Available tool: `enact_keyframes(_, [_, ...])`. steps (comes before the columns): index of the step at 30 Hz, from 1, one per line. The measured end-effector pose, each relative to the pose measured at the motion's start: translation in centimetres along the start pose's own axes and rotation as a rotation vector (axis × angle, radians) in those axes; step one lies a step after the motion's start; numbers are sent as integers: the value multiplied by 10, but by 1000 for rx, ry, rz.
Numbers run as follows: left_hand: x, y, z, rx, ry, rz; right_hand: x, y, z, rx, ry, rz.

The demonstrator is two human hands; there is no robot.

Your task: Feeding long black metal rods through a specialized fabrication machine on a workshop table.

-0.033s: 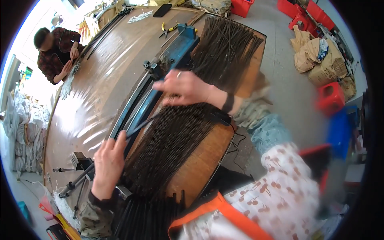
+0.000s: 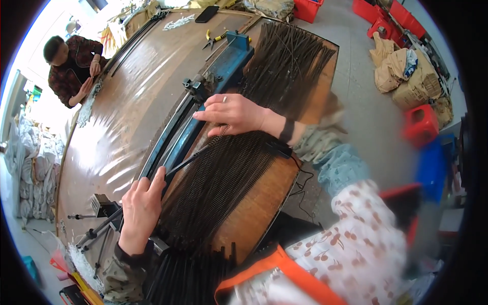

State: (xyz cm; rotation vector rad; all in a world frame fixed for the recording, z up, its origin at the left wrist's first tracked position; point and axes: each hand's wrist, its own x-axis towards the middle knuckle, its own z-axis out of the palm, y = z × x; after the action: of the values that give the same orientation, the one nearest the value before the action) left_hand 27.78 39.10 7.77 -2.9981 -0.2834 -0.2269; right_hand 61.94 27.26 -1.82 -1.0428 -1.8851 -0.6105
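My left hand (image 2: 142, 208) is closed around a thin black tube (image 2: 188, 159), whose far end slants up to the right over the springs. A thick layer of long, thin, dark coil springs (image 2: 218, 178) lies on the wooden board beneath. Over the upper end of this layer, my right hand (image 2: 235, 116) has its index finger stretched toward the blue rail and its other fingers curled. A bit of coil spring (image 2: 223, 130) shows at those curled fingers; its other parts are hidden. Left of both hands runs a long blue metal fixture (image 2: 180, 145) with a dark clamp block (image 2: 198, 87).
More dark rods (image 2: 284, 61) lie in a heap beyond my right hand. Black tubes (image 2: 188, 277) are bunched near me. Pliers (image 2: 215, 38), a phone (image 2: 207, 14) and small white pieces (image 2: 178, 23) lie on the far table. Another person (image 2: 76, 68) works at the left edge.
My left hand and the black tube have shifted slightly right. My right hand has dropped a little toward the springs, its fingers lower than before.
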Motion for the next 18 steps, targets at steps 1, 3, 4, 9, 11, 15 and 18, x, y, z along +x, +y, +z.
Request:
enact_keyframes(1, [-2, -3, -1, 22, 33, -47, 10, -7, 2, -114, -48, 275])
enact_keyframes(3, [-8, -7, -3, 60, 127, -164, 26, -25, 5, -344, -61, 624])
enact_keyframes(4, [-11, -11, -5, 16, 100, -155, 31, -39, 10, -309, -43, 550])
enact_keyframes(9, [-41, -16, -25, -54, 180, -189, 29, -79, 30, 191, -109, 396])
enact_keyframes(11, [-59, -21, -40, -5, 251, -205, 23, -81, 30, 363, -113, 493])
enact_keyframes(15, [-90, -22, -53, 17, -30, -281, 25, -94, 33, 574, -114, 737])
enact_keyframes(18, [-105, -18, -51, -20, -64, -332, 41, -117, 50, 528, 133, 632])
